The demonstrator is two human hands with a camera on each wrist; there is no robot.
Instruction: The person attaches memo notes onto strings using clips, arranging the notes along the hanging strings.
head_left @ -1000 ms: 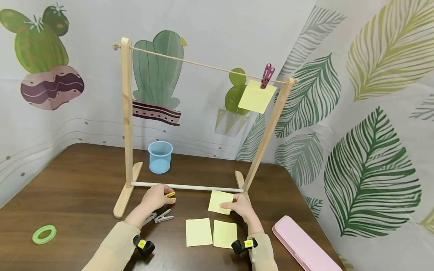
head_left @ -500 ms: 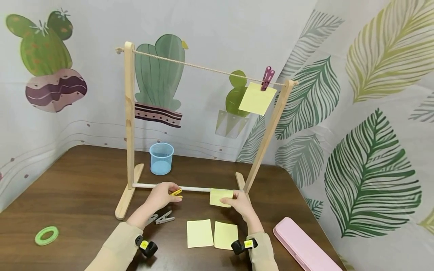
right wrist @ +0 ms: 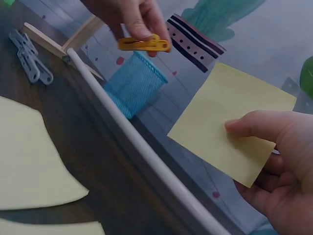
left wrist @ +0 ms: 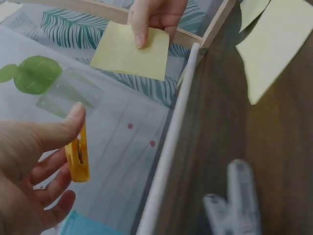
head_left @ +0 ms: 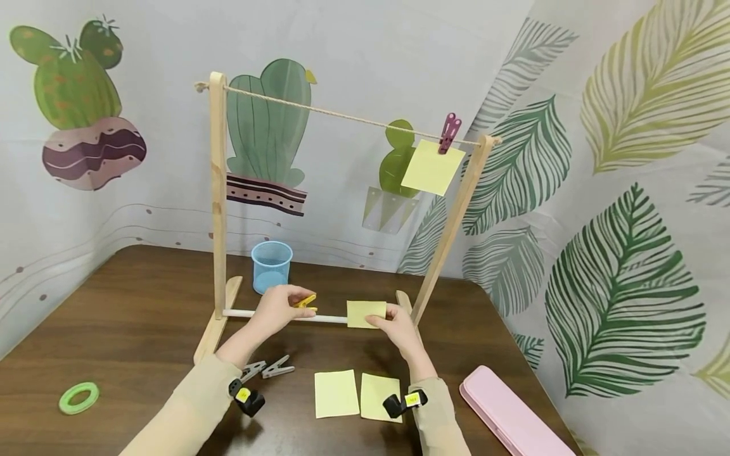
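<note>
My left hand (head_left: 278, 309) pinches a yellow clothespin (left wrist: 78, 155) between thumb and fingers, raised over the table in front of the rack's white bar (head_left: 327, 318). To its right, my right hand (head_left: 400, 329) holds a yellow sticky note (right wrist: 230, 112) upright by one side, thumb on the face turned to me. Above both hands runs a string (head_left: 342, 115) tied between two wooden posts. On its right end a purple clothespin (head_left: 450, 133) clips another yellow note (head_left: 432, 170). Two more notes (head_left: 336, 394) lie flat on the table, and grey clothespins (head_left: 277, 367) lie near my left forearm.
A blue mesh cup (head_left: 271, 266) stands behind the rack's left side. A green ring (head_left: 78, 398) lies at the far left. The pink case (head_left: 513, 411) is at the right, near the table edge. A patterned cloth hangs behind.
Both hands have risen and moved forward from the tabletop. The right hand has lifted its note and turned it upright; the left has carried the yellow clothespin up and to the right.
</note>
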